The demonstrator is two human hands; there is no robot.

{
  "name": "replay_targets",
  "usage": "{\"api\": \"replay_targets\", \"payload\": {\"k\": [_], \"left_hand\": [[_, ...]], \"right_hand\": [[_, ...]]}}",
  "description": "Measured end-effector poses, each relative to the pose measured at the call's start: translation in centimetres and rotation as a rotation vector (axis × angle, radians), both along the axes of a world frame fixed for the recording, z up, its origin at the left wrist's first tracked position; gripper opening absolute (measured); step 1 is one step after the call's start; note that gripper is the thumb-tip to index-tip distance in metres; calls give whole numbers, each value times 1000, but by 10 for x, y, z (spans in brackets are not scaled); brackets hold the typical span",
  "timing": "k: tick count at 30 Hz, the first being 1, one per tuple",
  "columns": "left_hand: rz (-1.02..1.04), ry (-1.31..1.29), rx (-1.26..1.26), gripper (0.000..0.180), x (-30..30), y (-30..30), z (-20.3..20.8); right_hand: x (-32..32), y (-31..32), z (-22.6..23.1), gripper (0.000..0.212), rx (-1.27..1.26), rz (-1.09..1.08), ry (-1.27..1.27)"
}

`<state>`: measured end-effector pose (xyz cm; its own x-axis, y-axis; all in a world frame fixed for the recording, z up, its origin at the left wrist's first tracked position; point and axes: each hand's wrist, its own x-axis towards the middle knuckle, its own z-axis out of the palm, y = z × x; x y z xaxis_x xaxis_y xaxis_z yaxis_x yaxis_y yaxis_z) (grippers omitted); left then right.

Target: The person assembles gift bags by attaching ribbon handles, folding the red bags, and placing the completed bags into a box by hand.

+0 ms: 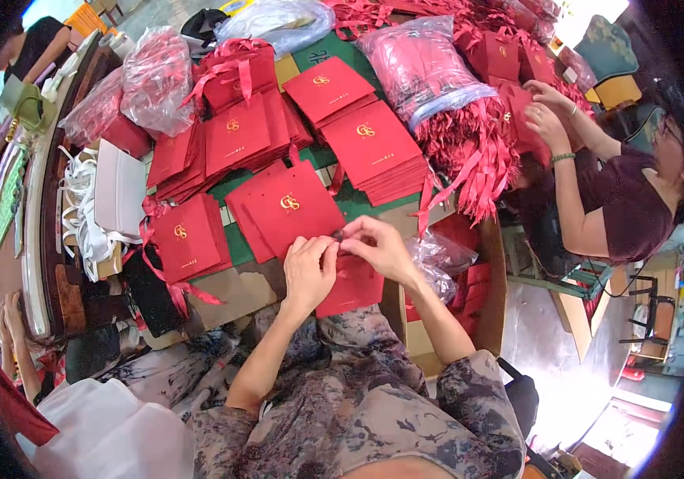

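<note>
Because the two hands meet so closely at the upper edge of a red bag (356,289), the fingers hide most of what lies between them. The right hand (378,249) pinches a small dark piece (338,235), too tiny to identify; the left hand (310,271) is curled at about eight o'clock from it, and whether it grips the bag I cannot tell. The bag sits at six o'clock from the fingertips, above the patterned clothing (366,399), so a weak hold could let it slip or crease. A stray knuckle might shove the emblem-marked bag (290,204) at eleven o'clock askew. Loose ribbon (190,294) toward eight o'clock could catch on the left hand, and the carton (492,287) near four o'clock could swallow a dropped piece.
</note>
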<state>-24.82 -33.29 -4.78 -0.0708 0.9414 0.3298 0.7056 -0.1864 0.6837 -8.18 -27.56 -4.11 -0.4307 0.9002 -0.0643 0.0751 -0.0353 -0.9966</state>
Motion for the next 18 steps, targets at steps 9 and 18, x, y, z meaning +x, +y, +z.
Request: {"api": "replay_targets", "payload": {"k": [9,18], "left_hand": [[-99,-131,71,22,-7,4,7],[-66,-29,-288,49,-30,-15,2]], "right_hand": [[2,0,-23,13,-84,-37,178],[8,33,3,12,-327,-169,251]]}}
